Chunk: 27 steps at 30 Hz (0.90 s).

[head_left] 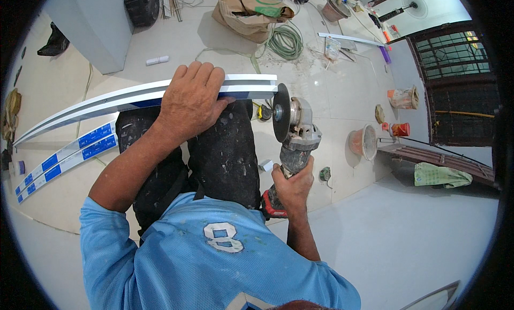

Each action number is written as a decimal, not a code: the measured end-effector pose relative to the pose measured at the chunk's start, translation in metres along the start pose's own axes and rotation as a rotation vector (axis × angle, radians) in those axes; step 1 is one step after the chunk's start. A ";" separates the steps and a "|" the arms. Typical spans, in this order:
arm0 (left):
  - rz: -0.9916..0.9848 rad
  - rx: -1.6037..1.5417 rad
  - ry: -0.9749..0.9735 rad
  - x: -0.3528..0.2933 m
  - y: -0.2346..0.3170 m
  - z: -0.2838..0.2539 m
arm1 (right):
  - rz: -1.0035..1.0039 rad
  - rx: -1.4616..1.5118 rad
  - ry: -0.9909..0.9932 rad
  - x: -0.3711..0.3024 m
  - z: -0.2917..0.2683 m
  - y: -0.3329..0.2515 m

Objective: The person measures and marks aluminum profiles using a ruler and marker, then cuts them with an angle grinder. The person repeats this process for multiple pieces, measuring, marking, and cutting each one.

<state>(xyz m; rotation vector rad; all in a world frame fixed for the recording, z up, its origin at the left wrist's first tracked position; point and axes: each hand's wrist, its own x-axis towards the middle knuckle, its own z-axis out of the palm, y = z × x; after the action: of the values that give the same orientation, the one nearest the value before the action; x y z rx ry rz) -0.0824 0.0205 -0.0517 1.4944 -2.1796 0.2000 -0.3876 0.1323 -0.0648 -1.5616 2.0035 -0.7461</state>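
Observation:
Across my thighs lies a long white channel profile (249, 85) with a groove along it and blue film on its near side. My left hand (191, 98) is wrapped over it, fingers on the far side and thumb on the near side. In my right hand (295, 185) is an angle grinder (300, 132), gripped by its body, with a red part at its lower end. The grinder's dark disc (281, 113) stands upright at the profile's right end; whether it touches I cannot tell. Two more white strips with blue labels (69, 159) lie on the floor at left.
Beyond the profile are a brown paper sack (241, 15), a coiled green hose (285, 42) and a white tube (157, 60). A tape measure (264, 112) lies near my knee. Buckets (364, 141) stand at right, by a brown rack (444, 162). A pillar (96, 31) rises far left.

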 end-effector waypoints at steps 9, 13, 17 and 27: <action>0.005 0.008 0.012 -0.001 0.001 -0.001 | -0.059 -0.005 0.006 0.002 0.003 0.003; -0.002 0.004 0.008 -0.001 0.001 0.000 | -0.003 0.014 -0.010 0.001 0.000 -0.004; -0.002 0.007 -0.001 -0.001 0.001 0.000 | -0.022 0.000 0.018 -0.004 0.001 0.000; -0.015 -0.032 0.000 -0.002 0.004 -0.004 | -0.021 0.010 -0.011 0.003 0.000 -0.003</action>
<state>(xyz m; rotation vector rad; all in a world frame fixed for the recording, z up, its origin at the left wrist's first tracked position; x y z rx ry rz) -0.0839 0.0256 -0.0486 1.4927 -2.1613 0.1596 -0.3861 0.1291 -0.0634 -1.5799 1.9750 -0.7526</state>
